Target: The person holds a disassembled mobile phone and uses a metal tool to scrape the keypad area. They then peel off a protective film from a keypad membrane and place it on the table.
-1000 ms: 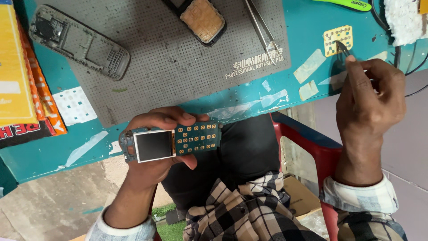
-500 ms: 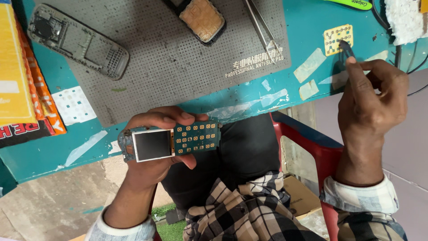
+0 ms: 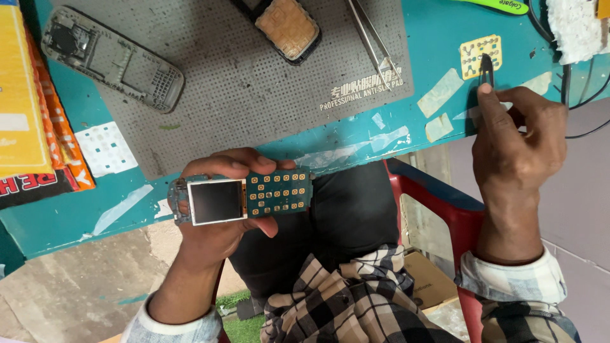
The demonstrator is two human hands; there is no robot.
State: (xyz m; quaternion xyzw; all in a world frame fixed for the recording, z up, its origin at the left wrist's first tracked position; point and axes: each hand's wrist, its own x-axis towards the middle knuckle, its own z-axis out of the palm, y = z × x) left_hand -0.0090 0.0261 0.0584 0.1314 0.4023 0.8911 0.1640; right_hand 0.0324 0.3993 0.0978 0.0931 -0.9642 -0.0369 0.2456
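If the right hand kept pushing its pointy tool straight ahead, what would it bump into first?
Probably the small yellow keypad sheet on the teal table. The right hand points its dark tweezers at it; the tip looks at its edge already, though depth is unclear.

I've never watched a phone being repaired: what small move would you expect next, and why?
Probably lifting the yellow keypad sheet off the teal table. The right hand holds dark tweezers with the tips at that sheet, while the left hand holds the bare phone board with its gold key contacts uncovered.

Small dark rectangular screen [image 3: 218, 201] on the held board; yellow-orange packages [image 3: 25, 108] far left.
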